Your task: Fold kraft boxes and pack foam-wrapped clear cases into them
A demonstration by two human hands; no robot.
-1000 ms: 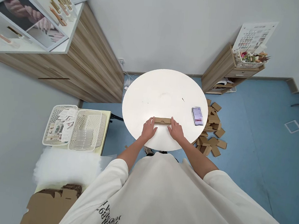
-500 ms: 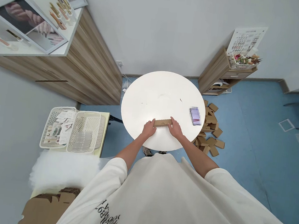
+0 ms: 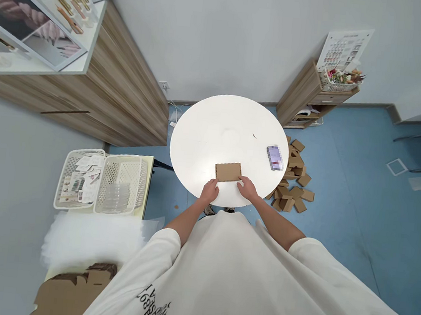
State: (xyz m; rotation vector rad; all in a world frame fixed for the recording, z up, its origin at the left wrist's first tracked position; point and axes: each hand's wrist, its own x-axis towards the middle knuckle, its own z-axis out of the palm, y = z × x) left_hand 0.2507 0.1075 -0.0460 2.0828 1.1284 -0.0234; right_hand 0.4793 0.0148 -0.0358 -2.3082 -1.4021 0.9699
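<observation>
A small brown cardboard box (image 3: 228,172) lies closed, with its broad face up, on the white round table (image 3: 214,123). My left hand (image 3: 210,191) is at its near left corner, the fingers curled against the edge. At the near right corner, my right hand (image 3: 248,188) grips the box with thumb and fingers. A purple, pixel-blurred item (image 3: 274,157) lies towards the right rim of the table.
Many small cardboard boxes (image 3: 296,161) are heaped on the floor right of the table. On the left stand white baskets (image 3: 122,156) with papers and clear packs, white wrapping material (image 3: 92,239) and flat cardboard blanks (image 3: 68,295). A wooden cabinet (image 3: 128,83) and small shelf (image 3: 303,94) stand by the wall.
The box has turned from showing a narrow side to showing its broad face. My hands have shifted from its two ends to its near corners, slightly towards my body.
</observation>
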